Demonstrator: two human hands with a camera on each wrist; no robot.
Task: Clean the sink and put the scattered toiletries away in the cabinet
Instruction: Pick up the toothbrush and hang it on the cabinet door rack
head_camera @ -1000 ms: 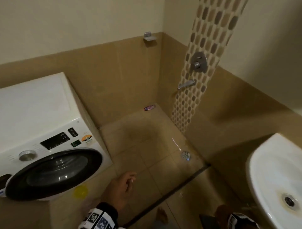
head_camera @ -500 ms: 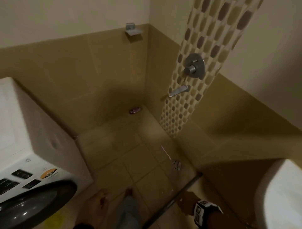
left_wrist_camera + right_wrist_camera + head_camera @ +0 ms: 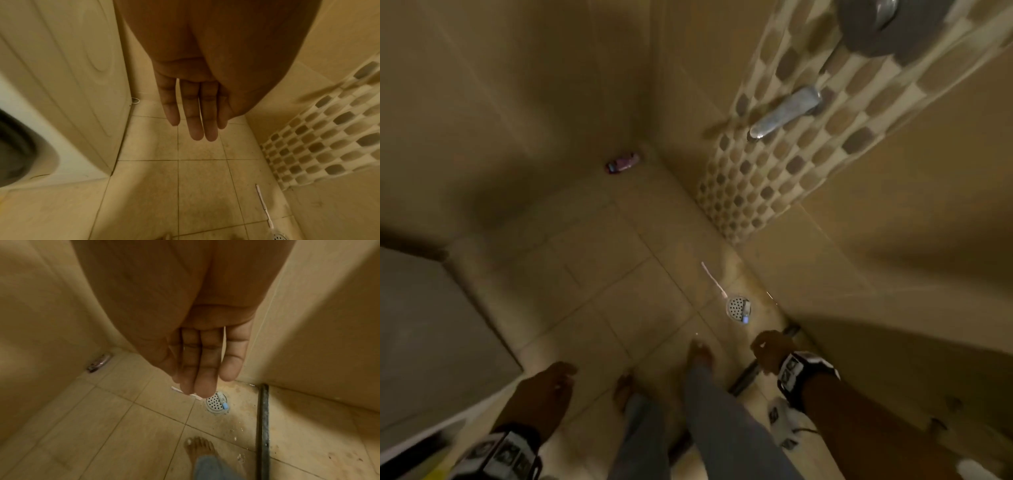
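Change: a moment ago the white sink and the white washing machine front were in the head view; now the sink is gone from sight and the person has stepped onto the tan tiled shower floor (image 3: pixel 592 274)
What it means: the person seems to be going for the things lying on the floor, so the sink clean looks set aside for now
Left hand (image 3: pixel 193 105): fingers straight and loose, pointing down, holding nothing
Right hand (image 3: pixel 207 363): fingers straight and close together, holding nothing, hanging above the thin pale pink stick (image 3: pixel 713 279)
Task things: the thin pale pink stick, maybe a toothbrush, lies flat on the floor, one end just beside the round white drain cover with holes (image 3: pixel 738 306); a small blue piece (image 3: pixel 225 406) sits on the drain cover; a small purple packet (image 3: pixel 622 163) lies in the far corner where the walls meet
Room: tan tiled walls, a strip of brown and cream small tiles (image 3: pixel 767 178) with a silver tap spout (image 3: pixel 784 113), a dark floor rail (image 3: pixel 262 426), the washing machine side (image 3: pixel 68 84) on the left
Cabinet: not in view
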